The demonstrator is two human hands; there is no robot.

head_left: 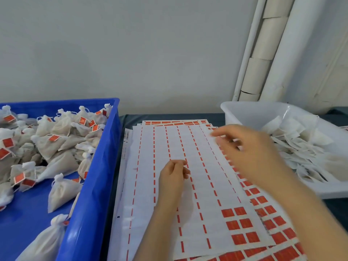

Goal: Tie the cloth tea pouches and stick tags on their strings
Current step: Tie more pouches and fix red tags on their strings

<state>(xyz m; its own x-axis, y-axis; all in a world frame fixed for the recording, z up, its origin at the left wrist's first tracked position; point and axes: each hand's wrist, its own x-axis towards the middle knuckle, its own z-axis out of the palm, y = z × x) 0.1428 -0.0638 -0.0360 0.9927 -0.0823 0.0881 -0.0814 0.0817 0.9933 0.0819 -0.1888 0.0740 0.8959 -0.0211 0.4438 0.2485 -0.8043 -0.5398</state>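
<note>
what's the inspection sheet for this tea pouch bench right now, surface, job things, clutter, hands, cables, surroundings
surface: dark table, mostly covered.
job's things: blue crate on the left holds tied pouches with orange tags; white tub on the right holds flat pouches; top sticker sheet mostly peeled, unpeeled stickers at its near right corner.
clutter: more sticker sheets fanned beneath.
hands: left hand over the top sheet, fingers curled, contents unclear; right hand blurred, fingers loosely extended, nothing seen in it.
cables: nothing seen.
surroundings: pale wall, white pipes.
</note>
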